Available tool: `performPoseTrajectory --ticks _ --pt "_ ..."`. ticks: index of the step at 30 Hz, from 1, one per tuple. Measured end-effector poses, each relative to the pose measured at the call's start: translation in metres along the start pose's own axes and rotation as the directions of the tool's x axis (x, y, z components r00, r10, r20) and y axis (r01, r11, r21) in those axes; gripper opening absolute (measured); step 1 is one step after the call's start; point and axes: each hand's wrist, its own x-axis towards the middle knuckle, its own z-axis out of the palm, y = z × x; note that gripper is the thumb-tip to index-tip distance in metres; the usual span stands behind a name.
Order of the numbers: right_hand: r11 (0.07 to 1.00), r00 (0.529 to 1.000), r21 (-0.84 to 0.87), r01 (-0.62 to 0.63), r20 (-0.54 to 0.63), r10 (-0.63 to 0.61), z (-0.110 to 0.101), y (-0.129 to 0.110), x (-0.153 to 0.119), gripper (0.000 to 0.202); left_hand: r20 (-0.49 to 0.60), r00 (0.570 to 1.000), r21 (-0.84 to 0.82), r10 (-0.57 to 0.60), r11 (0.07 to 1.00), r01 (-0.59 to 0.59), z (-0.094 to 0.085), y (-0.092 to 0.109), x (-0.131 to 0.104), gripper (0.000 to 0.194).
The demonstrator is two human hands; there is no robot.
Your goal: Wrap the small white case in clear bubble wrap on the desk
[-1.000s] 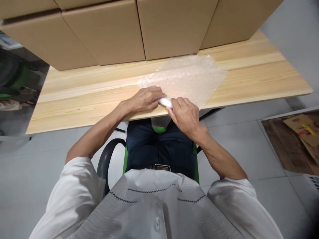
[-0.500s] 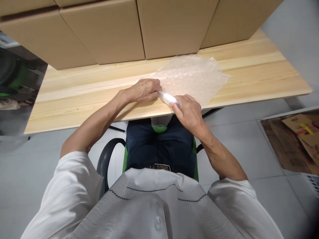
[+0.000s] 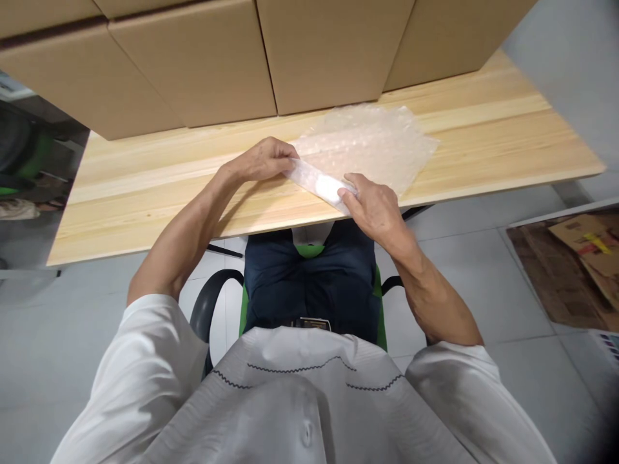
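I can't read any text, brand or number here. At my waist, a buckle [image 3: 314, 324] carries small markings, too tiny for me to make out. Past the near right corner of the surface [image 3: 145, 212], some cardboard [image 3: 575, 258] bears a red and yellow patch [image 3: 597, 243]; if there is lettering on it, I can't tell.

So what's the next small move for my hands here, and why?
I'd probably fold the end of the clear wrap held by your left hand toward the white item: that end looks flat, while the item sits nearer your right hand.
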Motion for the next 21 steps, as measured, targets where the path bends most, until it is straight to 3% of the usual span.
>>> performPoseTrajectory --ticks 5,10,21 --pt "0.997 0.996 -0.071 -0.032 0.084 0.038 -0.011 -0.001 0.008 0.054 -0.009 0.998 -0.082 -0.064 0.995 0.063 -0.009 -0.006 -0.008 0.017" --pt "0.99 0.985 -0.141 -0.024 0.164 0.047 -0.023 -0.012 0.01 0.054 -0.012 0.997 -0.06 -0.072 0.996 0.071 -0.015 -0.01 -0.014 0.022" --pt "0.959 0.973 -0.271 -0.083 0.185 0.136 -0.032 -0.028 0.003 0.046 -0.163 0.983 0.081 -0.089 0.991 0.103 -0.002 -0.034 -0.009 0.014"
